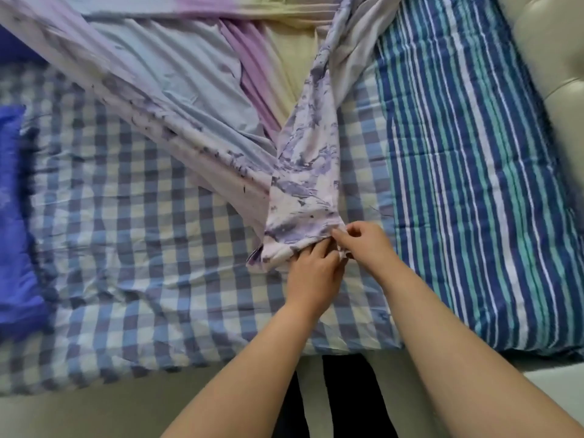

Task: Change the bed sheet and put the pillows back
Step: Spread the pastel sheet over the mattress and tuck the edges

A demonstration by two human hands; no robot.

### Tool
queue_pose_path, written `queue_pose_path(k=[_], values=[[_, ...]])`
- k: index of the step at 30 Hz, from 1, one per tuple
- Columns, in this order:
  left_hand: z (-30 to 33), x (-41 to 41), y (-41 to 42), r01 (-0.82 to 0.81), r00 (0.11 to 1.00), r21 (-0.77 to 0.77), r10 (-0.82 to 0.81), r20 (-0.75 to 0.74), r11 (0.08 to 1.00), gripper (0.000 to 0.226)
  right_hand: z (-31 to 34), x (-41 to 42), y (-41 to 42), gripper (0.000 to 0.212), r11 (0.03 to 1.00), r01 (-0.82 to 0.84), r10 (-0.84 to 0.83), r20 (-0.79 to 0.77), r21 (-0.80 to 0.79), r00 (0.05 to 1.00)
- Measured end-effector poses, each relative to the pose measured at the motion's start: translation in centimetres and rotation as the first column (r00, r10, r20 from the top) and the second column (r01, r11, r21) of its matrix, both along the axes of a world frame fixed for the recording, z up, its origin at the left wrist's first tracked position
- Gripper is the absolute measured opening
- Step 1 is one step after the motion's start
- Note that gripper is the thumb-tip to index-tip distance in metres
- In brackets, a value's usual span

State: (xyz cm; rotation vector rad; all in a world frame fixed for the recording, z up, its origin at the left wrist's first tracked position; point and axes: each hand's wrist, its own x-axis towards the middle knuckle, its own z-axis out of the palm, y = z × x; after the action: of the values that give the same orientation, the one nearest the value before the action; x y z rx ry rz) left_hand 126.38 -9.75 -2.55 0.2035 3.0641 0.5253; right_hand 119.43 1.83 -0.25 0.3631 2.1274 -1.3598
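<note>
We see both hands meet at six o'clock of the bed: the left hand [313, 270] and right hand [363, 243] each pinch the near corner of the lilac patterned sheet [303, 184], which trails toward twelve o'clock over the checked cover [142, 235]. A striped quilt [474, 184] lies at three o'clock.

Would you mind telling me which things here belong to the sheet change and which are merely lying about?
Part of the job:
- pastel sheet, its corner held by both hands
- left hand
- right hand
- checked sheet on the bed

Lying about:
- striped quilt, right
- blue cloth, left edge
</note>
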Motion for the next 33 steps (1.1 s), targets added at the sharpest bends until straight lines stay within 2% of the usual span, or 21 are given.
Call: queue_pose_path(k=[2, 4, 7, 9, 10, 11, 12, 13, 14, 15, 17, 19, 22, 24, 26, 28, 29, 30, 31, 32, 33], values=[[0.5, -0.4, 1.2, 0.141, 0.99, 0.108, -0.142, 0.001, 0.984, 0.023, 0.2, 0.5, 2.1, 0.035, 0.989, 0.146, -0.141, -0.112, 0.029, 0.984], [1.1, -0.8, 2.4, 0.163, 0.983, 0.281, -0.181, 0.037, 0.946, 0.023, 0.6, 1.5, 4.3, 0.033, 0.948, 0.318, -0.311, -0.248, -0.012, 0.917], [1.9, -2.3, 3.4, -0.085, 0.987, 0.411, 0.133, -0.091, 0.908, 0.022, 0.6, 3.6, 6.8, 0.029, 0.925, 0.379, -0.339, -0.484, -0.015, 0.807], [2.2, -4.4, 2.9, -0.235, 0.887, 0.543, 0.406, -0.219, 0.806, 0.024, -0.8, 5.1, 8.7, 0.044, 0.93, 0.364, -0.267, -0.583, 0.053, 0.767], [2.3, -5.8, 2.4, -0.276, 0.833, 0.533, 0.476, -0.282, 0.8, 0.034, -1.9, 5.9, 9.8, 0.046, 0.935, 0.338, -0.205, -0.612, 0.108, 0.764], [2.5, -7.3, 1.7, -0.333, 0.81, 0.43, 0.488, -0.325, 0.839, 0.049, -3.1, 6.8, 11.0, 0.042, 0.94, 0.289, -0.114, -0.637, 0.179, 0.763], [2.5, -8.8, 1.2, -0.379, 0.847, 0.252, 0.443, -0.294, 0.891, 0.065, -4.3, 7.8, 12.0, 0.034, 0.941, 0.227, -0.006, -0.655, 0.253, 0.756], [2.1, -10.1, 0.6, -0.375, 0.912, 0.027, 0.374, -0.169, 0.926, 0.076, -5.5, 8.8, 12.7, 0.025, 0.941, 0.148, 0.094, -0.657, 0.303, 0.748], [1.7, -11.0, 0.0, -0.294, 0.955, -0.171, 0.298, -0.004, 0.94, 0.075, -6.4, 9.6, 13.2, 0.02, 0.939, 0.07, 0.176, -0.646, 0.337, 0.743], [1.2, -11.8, -0.6, -0.166, 0.963, -0.313, 0.222, 0.153, 0.935, 0.058, -7.1, 10.3, 13.5, 0.018, 0.934, 0.0, 0.233, -0.607, 0.358, 0.76], [0.7, -12.5, -1.2, 0.073, 0.922, -0.431, 0.104, 0.374, 0.899, 0.022, -7.4, 11.0, 13.1, 0.015, 0.93, -0.117, 0.268, -0.428, 0.347, 0.863], [-0.2, -11.4, -1.1, 0.227, 0.837, -0.403, 0.034, 0.546, 0.886, 0.021, -7.2, 10.4, 12.6, 0.016, 0.937, -0.211, 0.261, -0.159, 0.278, 0.952], [-2.2, -7.4, -0.9, 0.273, 0.764, -0.314, -0.006, 0.646, 0.909, 0.026, -6.4, 8.1, 11.7, 0.034, 0.942, -0.298, 0.265, 0.201, 0.155, 0.943], [-3.2, -5.1, -0.9, 0.264, 0.716, -0.294, 0.017, 0.698, 0.918, 0.042, -6.1, 6.6, 10.8, 0.047, 0.965, -0.235, 0.194, 0.291, 0.113, 0.937], [-4.4, -3.7, -1.2, 0.233, 0.686, -0.285, 0.051, 0.726, 0.93, 0.049, -6.6, 4.8, 9.7, 0.05, 0.992, -0.09, 0.062, 0.275, 0.091, 0.959], [-5.5, -3.3, -1.3, 0.084, 0.674, -0.208, 0.098, 0.732, 0.975, 0.048, -7.5, 2.8, 8.5, 0.053, 0.997, 0.039, -0.055, 0.288, 0.062, 0.956], [-6.1, -3.3, -1.3, -0.076, 0.659, -0.137, 0.153, 0.736, 0.988, 0.051, -8.1, 2.0, 7.9, 0.052, 0.997, 0.062, -0.072, 0.334, 0.041, 0.94], [-6.5, -3.4, -1.1, -0.318, 0.601, -0.031, 0.227, 0.767, 0.947, 0.055, -8.7, 1.5, 7.2, 0.049, 0.998, 0.061, -0.06, 0.383, 0.009, 0.922], [-6.7, -3.5, -0.7, -0.556, 0.498, 0.064, 0.271, 0.824, 0.828, 0.056, -9.4, 1.4, 6.6, 0.045, 0.999, 0.047, -0.031, 0.425, -0.025, 0.905], [-6.8, -3.7, -0.3, -0.703, 0.404, 0.115, 0.262, 0.876, 0.701, 0.053, -9.9, 1.5, 6.0, 0.04, 0.999, 0.017, 0.007, 0.446, -0.049, 0.895], [-6.9, -3.8, 0.0, -0.758, 0.365, 0.143, 0.232, 0.902, 0.636, 0.049, -10.2, 1.7, 5.7, 0.033, 0.998, -0.033, 0.051, 0.428, -0.05, 0.902]])
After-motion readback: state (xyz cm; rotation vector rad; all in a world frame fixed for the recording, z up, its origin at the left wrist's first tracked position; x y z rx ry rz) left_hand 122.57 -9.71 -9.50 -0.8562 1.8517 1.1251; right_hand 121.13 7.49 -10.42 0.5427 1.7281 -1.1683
